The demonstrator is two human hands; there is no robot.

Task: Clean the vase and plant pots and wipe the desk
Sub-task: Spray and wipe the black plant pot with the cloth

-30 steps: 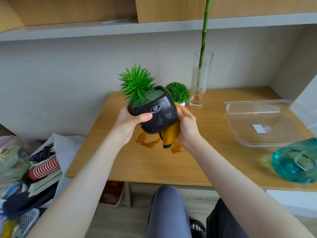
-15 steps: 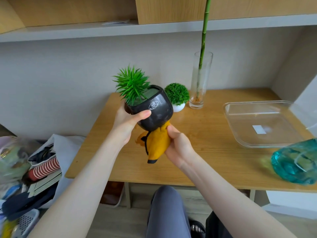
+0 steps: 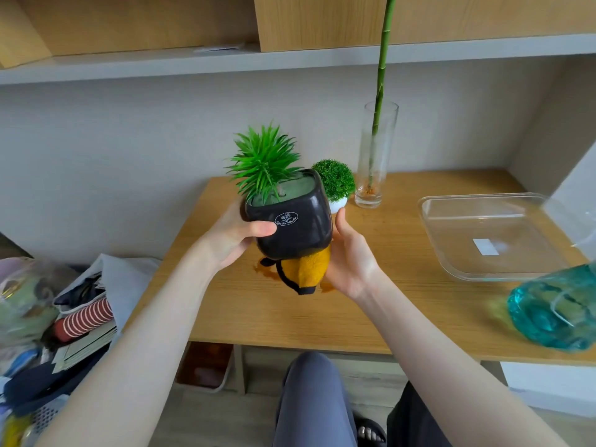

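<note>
I hold a black plant pot (image 3: 292,227) with a spiky green plant tilted above the wooden desk (image 3: 387,304). My left hand (image 3: 233,238) grips its left side, thumb across the front. My right hand (image 3: 350,258) holds a yellow cloth (image 3: 311,269) with black trim against the pot's right side and bottom. A small round green plant in a white pot (image 3: 335,185) stands behind. A tall glass vase (image 3: 375,156) with a bamboo stalk stands at the back of the desk.
A clear glass tray (image 3: 458,262) lies on the desk's right side. A teal glass bottle (image 3: 554,311) sits at the near right edge. A brown wet stain (image 3: 263,271) shows under the pot. A cluttered pile (image 3: 64,317) fills the floor at left. A shelf (image 3: 290,56) runs overhead.
My right hand with the cloth slid from under the pot up to its right side. The pot turned a little, its label now facing me more squarely.
</note>
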